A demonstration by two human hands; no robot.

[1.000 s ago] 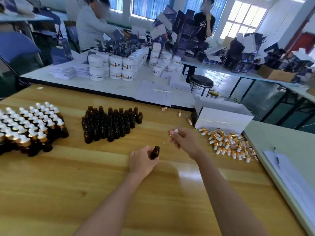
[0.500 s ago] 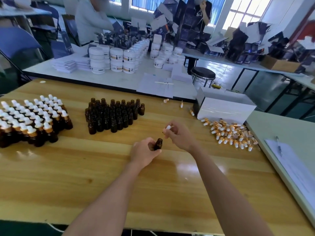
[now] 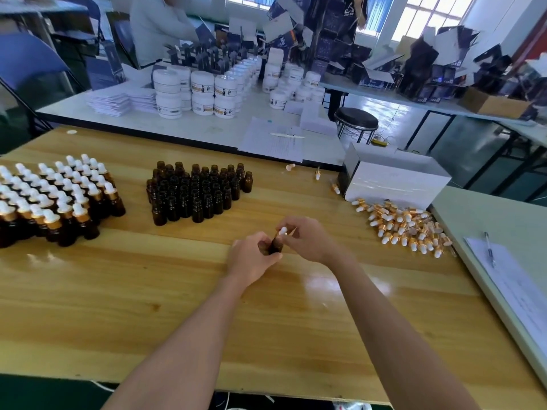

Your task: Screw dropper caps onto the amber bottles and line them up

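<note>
Gripping amber bottle (image 3: 276,245), left hand (image 3: 251,257); white-bulbed dropper cap (image 3: 282,231) atop.

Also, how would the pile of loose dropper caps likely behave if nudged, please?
The loose dropper caps look small and probably light, so they'd likely scatter. Lying on their sides on the glossy wooden table, they may roll.

Nothing here can actually be read. The white jars (image 3: 203,89), upper middle of the frame, wear banded labels with a small dark figure, but the lettering is too small. The sheet of paper (image 3: 270,146) just right of centre shows printed lines, all blur. The dark boxes (image 3: 333,20) along the top carry pale marks, illegible. The form (image 3: 516,287) at the right edge is equally unreadable.
</note>
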